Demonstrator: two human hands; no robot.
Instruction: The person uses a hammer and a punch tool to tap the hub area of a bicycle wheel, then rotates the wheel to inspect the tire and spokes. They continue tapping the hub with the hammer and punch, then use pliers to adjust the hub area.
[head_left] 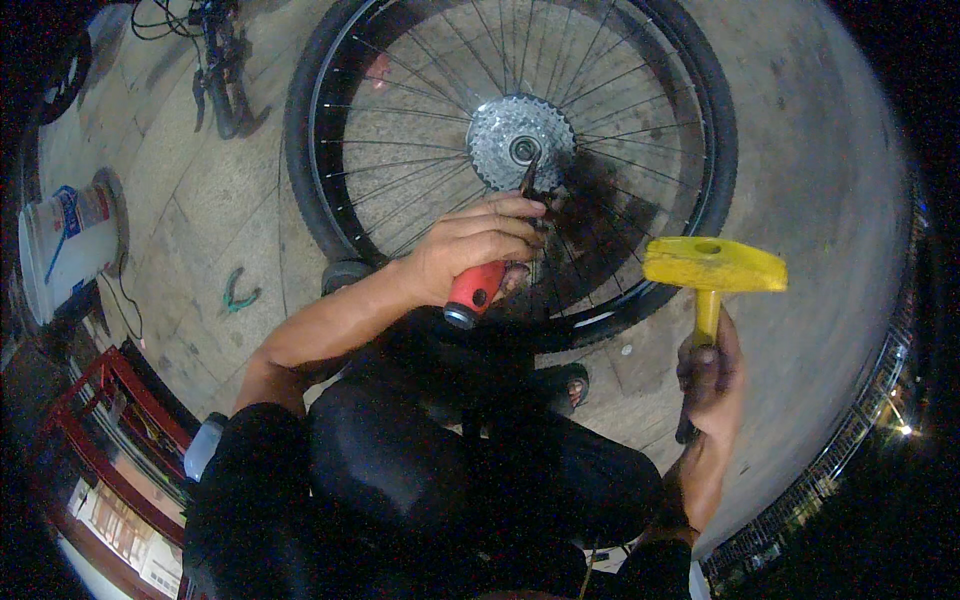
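Note:
A bicycle wheel [303,150] lies in front of me, its silver cassette [490,128] facing up around the hub [523,150]. My left hand [455,250] is closed around a red-handled screwdriver [476,292]. Its dark shaft points away from me, with the tip at the lower edge of the hub centre; whether it touches cannot be made out. Off to the right, my right hand [715,375] grips a yellow hammer [715,265] by its handle. The hammer head is up, apart from the screwdriver and beside the tyre's near right side.
Green-handled pliers [238,295] lie on the paved floor at left. Beyond them stands a white bucket [85,250]. Bicycle handlebars [222,90] are at the far left, and a red metal frame [130,400] is at near left. My sandalled foot [574,390] is close to the wheel.

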